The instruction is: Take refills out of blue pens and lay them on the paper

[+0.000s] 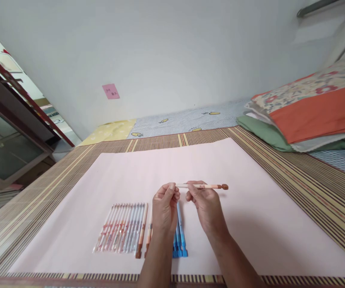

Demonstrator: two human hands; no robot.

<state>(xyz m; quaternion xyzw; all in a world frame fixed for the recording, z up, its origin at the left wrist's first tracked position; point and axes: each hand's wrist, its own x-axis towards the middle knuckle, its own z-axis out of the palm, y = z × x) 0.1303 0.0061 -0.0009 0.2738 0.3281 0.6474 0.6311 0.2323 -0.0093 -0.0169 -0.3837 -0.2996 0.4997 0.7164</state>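
My right hand (204,202) pinches a peach-coloured pen (209,186) with a brown cap end, held level above the pink sheet (250,192). My left hand (165,204) is closed at the pen's left tip, fingers pinched on it. Below my hands lie blue pens (180,240) side by side. To their left sit two peach pens (144,232) and a clear packet of several pens (121,228).
The pink sheet lies on a striped woven mat (310,168) over a bed. Folded orange and green bedding (310,112) is stacked at the right. A pink note (110,91) is stuck on the white wall. A glass-fronted cabinet (4,136) stands at the left.
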